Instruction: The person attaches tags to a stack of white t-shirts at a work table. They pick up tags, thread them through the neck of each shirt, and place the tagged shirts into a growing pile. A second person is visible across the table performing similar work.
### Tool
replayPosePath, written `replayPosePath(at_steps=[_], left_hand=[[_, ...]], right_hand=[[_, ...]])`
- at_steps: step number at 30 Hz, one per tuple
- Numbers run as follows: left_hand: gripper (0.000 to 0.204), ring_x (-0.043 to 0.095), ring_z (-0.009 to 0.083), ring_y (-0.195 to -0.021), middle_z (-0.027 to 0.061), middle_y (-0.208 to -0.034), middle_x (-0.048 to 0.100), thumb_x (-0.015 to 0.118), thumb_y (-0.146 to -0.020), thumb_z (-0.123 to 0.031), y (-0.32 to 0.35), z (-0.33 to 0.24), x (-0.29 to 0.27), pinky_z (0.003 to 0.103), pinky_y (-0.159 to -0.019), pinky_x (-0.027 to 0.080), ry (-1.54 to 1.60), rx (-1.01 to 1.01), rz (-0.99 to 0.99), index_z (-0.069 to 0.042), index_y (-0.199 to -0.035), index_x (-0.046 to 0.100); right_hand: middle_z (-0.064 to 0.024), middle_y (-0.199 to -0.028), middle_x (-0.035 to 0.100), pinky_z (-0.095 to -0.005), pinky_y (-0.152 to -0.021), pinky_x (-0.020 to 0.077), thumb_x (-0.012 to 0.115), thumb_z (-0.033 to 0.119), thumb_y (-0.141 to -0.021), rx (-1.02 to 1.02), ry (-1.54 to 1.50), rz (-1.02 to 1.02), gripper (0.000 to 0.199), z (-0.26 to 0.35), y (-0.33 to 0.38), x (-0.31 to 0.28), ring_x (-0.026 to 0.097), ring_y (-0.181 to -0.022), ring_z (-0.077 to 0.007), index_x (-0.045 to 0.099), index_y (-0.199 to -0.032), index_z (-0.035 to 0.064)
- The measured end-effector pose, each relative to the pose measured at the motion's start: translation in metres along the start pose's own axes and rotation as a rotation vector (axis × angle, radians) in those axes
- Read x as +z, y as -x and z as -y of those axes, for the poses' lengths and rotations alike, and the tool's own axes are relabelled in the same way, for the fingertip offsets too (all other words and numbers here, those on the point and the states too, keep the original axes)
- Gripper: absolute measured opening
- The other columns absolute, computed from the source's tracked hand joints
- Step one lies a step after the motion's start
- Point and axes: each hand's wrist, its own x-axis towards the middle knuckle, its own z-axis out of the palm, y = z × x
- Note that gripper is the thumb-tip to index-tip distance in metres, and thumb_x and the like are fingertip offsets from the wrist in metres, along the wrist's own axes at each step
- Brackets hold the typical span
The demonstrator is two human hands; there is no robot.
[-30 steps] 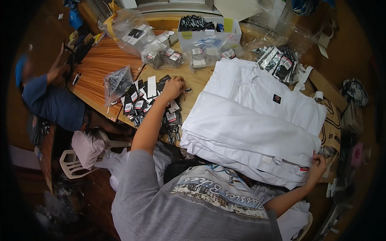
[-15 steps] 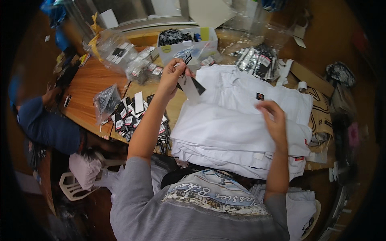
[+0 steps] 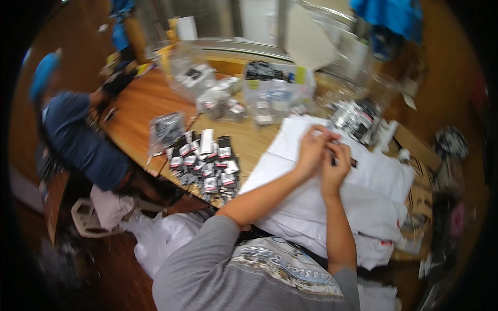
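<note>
A stack of folded white shirts (image 3: 270, 173) lies on the table in front of me. Over the top shirt's neck area my left hand (image 3: 311, 151) and my right hand (image 3: 336, 168) meet, fingertips pinched close together. My left hand is closed on the hang tag it held a moment ago, now mostly hidden by the fingers. The right fingers are curled closed, and what they grip is hidden and blurred. A small dark neck label (image 3: 353, 163) shows just right of my right hand.
Loose black-and-white hang tags (image 3: 210, 168) are piled left of the shirts, beside a plastic bag (image 3: 166, 130). Behind stand a white box (image 3: 306, 83) of dark small parts and bagged tags (image 3: 355, 119). At far left a person in a blue shirt (image 3: 85, 140) sits.
My left hand has moved right and down from above the shirts to the neck area, bringing the hang tag to my right hand. The whole view has swung, blurring slightly.
</note>
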Motion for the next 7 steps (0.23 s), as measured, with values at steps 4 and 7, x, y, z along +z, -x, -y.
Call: replayPosePath(at_steps=[4, 7], left_hand=[[0.007, 0.056, 0.0136, -0.067, 0.0125, -0.081, 0.059, 0.046, -0.084, -0.012, 0.006, 0.017, 0.008, 0.022, -0.060, 0.047, 0.085, -0.018, 0.018, -0.005, -0.084, 0.043], [0.012, 0.056, 0.0145, -0.066, 0.0122, -0.080, 0.060, 0.049, -0.083, -0.014, -0.003, 0.021, -0.005, 0.023, -0.060, 0.047, -0.330, 0.097, 0.032, -0.006, -0.089, 0.041]], right_hand=[[-0.0080, -0.075, 0.050, -0.0279, -0.057, 0.0397, 0.053, -0.004, -0.070, 0.009, 0.073, 0.003, 0.006, -0.011, -0.001, -0.006, 0.048, -0.066, -0.0201, 0.053, -0.075, -0.0004], [-0.0053, -0.080, 0.054, -0.0265, -0.060, 0.0426, 0.045, 0.002, -0.080, 0.291, -0.426, 0.219, 0.014, -0.053, 0.005, -0.025, 0.050, -0.065, -0.0199, 0.049, -0.093, 0.0061]])
